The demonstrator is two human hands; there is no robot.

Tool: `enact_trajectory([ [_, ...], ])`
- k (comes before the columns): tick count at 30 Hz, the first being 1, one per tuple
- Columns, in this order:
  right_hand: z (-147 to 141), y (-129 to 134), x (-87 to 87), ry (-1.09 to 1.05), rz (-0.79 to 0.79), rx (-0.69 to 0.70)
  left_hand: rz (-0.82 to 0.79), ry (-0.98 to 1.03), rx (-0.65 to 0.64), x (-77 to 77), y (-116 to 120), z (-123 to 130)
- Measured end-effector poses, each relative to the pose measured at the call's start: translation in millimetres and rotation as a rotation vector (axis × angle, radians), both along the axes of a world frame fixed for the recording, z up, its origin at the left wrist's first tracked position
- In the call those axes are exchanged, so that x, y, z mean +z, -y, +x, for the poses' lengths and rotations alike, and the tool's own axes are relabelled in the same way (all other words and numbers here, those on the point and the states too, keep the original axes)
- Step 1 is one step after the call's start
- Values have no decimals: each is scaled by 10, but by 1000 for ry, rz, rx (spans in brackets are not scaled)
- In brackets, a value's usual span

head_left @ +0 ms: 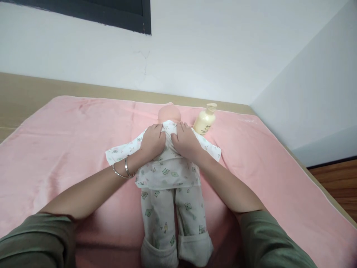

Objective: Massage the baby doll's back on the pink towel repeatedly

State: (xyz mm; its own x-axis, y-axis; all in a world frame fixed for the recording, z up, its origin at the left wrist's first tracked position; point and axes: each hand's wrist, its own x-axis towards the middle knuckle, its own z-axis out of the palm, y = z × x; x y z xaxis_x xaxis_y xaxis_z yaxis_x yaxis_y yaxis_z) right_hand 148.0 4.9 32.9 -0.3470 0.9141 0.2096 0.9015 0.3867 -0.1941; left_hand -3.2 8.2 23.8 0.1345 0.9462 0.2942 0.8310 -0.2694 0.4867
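Note:
A bald baby doll [169, 113] lies stretched out in a white shirt [174, 173] and matching trousers [158, 208], both printed with small green animal faces. My left hand [153, 140], with silver bangles at the wrist, rests on the left side of the doll's upper body near the collar. On the other side, my right hand [186, 140] lies with its fingers reaching toward the shoulder. Both hands are open, palms down, thumbs toward the middle. The shirt's sleeves spread out to either side. The doll's face cannot be made out.
A cream pump bottle [205, 120] stands tilted just beyond my right hand. Under everything spreads a pink blanket [83, 149] on a wooden surface [36, 87]. A white wall [195, 56] rises behind, with a dark frame [125, 15] at upper left.

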Motion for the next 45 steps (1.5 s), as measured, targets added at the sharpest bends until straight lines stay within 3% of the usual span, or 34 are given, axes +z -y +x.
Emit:
enact_trajectory([
  [4,-90,274,7,9,129,50,28,73,54,-67,4,16],
  [6,-96,290,20,6,120,108,92,132,56,-106,48,34],
  [9,-43,118,52,-39,-6,110,159,213,47,-162,93,44],
  [12,51,-109,99,-134,-146,0,132,232,49,-194,90,41],
  [15,119,-177,174,-194,-198,-14,102,214,66,-191,75,40],
  [19,103,-42,247,-254,-23,-13,94,180,69,-154,86,43],
  [22,39,24,190,-295,115,54,81,137,75,-133,102,46],
  [28,12,-23,98,-244,-37,117,84,83,76,-129,117,53],
  [33,47,-12,133,-353,117,70,103,21,26,-108,144,60],
  [39,61,-91,25,-323,-12,133,107,31,28,-116,147,57],
  [45,83,-70,87,-408,123,78,109,25,1,-121,151,42],
])
